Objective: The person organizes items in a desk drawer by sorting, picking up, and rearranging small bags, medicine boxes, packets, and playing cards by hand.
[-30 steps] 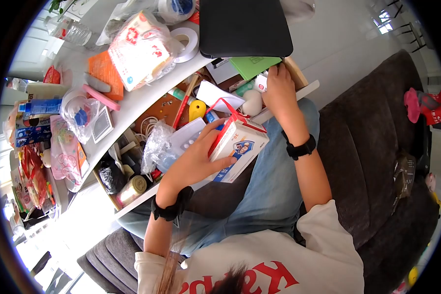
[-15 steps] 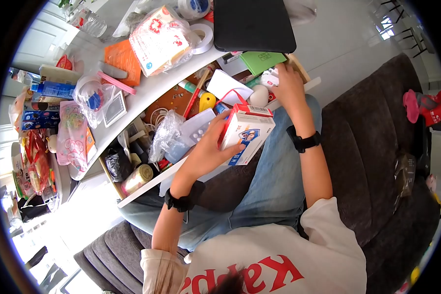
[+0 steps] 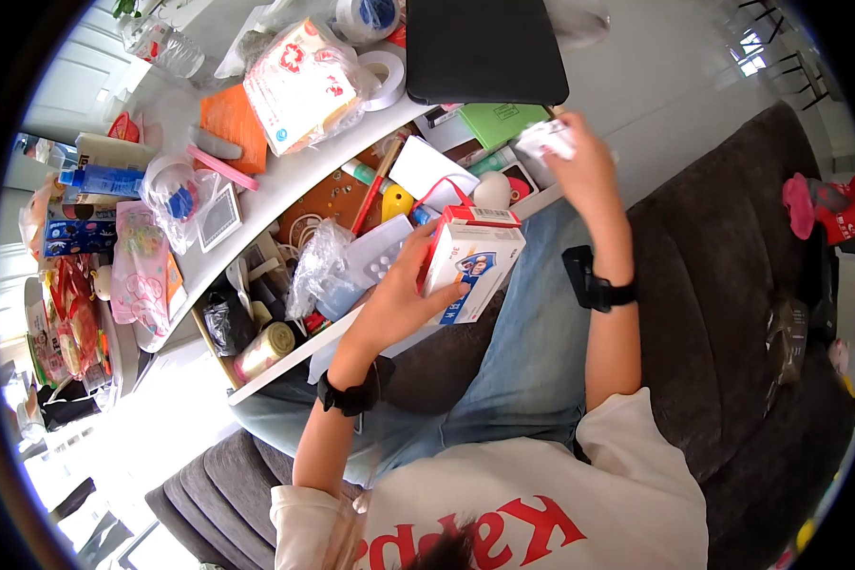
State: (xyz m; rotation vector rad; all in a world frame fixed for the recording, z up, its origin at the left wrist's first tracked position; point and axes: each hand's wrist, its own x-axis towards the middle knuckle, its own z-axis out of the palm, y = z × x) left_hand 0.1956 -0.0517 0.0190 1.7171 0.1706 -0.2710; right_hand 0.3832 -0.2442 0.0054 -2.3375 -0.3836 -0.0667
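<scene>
My left hand (image 3: 389, 302) is closed around a white carton (image 3: 482, 255) with red edges and a blue picture, tilted over the front of an open drawer (image 3: 299, 353). At the drawer's far right end, my right hand (image 3: 589, 173) grips a small white crumpled-looking packet (image 3: 545, 140); its exact kind is unclear. Below that packet, inside the drawer, lie a white rounded object (image 3: 492, 191) and a green flat box (image 3: 503, 123). Near the carton are a yellow object (image 3: 397, 201), a red pencil-like stick (image 3: 374, 195) and crumpled clear plastic (image 3: 321, 271).
The white tabletop (image 3: 285, 180) holds a bagged pack (image 3: 299, 85), a roll of white tape (image 3: 384, 80), an orange sheet (image 3: 235, 128) and a black flat case (image 3: 484, 47) overhanging the drawer. A dark sofa (image 3: 722, 256) is on the right.
My right hand has lifted up and right from inside the drawer with the white packet, uncovering a dark-and-red item. My left hand and the carton have barely moved.
</scene>
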